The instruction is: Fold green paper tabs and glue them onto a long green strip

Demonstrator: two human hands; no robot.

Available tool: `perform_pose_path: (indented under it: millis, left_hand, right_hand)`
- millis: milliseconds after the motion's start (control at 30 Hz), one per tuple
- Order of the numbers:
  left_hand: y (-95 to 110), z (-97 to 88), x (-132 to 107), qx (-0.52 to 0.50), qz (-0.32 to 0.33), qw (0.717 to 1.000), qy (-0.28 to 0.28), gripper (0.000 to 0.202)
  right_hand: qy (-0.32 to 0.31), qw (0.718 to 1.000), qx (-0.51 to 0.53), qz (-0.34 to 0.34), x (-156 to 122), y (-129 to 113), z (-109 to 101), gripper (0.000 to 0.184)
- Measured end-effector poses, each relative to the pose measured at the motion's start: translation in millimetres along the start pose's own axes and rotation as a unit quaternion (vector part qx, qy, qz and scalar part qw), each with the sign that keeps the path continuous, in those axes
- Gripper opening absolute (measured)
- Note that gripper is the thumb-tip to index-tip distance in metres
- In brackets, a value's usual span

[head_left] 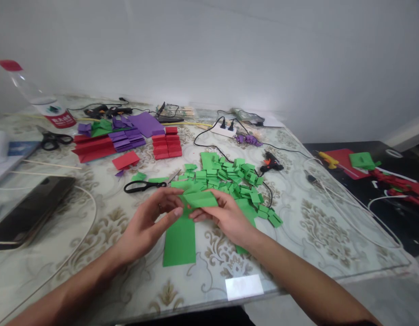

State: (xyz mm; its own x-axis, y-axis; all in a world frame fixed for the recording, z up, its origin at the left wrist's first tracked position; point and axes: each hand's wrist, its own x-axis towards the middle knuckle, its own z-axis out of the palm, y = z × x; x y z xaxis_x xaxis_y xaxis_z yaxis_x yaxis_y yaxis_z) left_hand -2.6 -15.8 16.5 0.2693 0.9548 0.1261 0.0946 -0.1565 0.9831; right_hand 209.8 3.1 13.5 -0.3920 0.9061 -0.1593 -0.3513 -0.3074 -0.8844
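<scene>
Here, the right hand pinches a creased green paper strip in front of the folded-slip pile; the left hand, thumb and fingers parted, curves at that pile's near left.

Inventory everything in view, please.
held paper: one, green, between hands
folded pieces: many, green, centre
paper strips: several, green, centre
paper stacks: several, red and purple, back left
scissors: two, black-handled, centre and left
glue guns: several, black, right, back
bottle: one, clear, left
phone: one, dark, left
power strip: one, white, back
cables: several, black, white, both sides
table: one, pale, beneath
side surface: one, black, right
left hand: one, bare, centre
right hand: one, bare, holding paper
</scene>
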Motion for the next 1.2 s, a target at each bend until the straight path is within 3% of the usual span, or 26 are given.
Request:
perform_pose_path:
  millis: [200, 367, 533, 833, 1033, 1200]
  left_hand:
    - [-8, 2.2, 1, 0.026, 0.03, 0.999, -0.005, 0.04]
    - [-9, -2.3, 0, 0.101, 0.048, 0.994, -0.01, 0.026]
    - [-3, -7.2, -1, 0.134, 0.078, 0.987, -0.033, 0.038]
    - [-2, -9.3, -2, 0.123, 0.064, 0.99, -0.038, 0.031]
    - [-4, -4.1, 2, 0.129, 0.054, 0.99, -0.034, 0.007]
    - [-9, 0.1, 4, 0.127, 0.02, 0.991, 0.022, 0.011]
  right_hand:
    - [-0.051, 0.996, 0.04, 0.059, 1, 4, -2, 0.025]
    - [-0.04, 0.996, -0.004, 0.081, 2, 4, -3, 0.019]
    - [-0.05, 0.992, -0.07, 0.089, 1, 1, -3, 0.024]
    - [-0.065, 0.988, -0.113, 0.081, -1, -2, -2, 0.021]
    - [-0.067, 0.988, -0.112, 0.079, -1, -4, -1, 0.018]
    - [-0.03, 0.988, -0.149, -0.001, -4, -5, 3, 0.025]
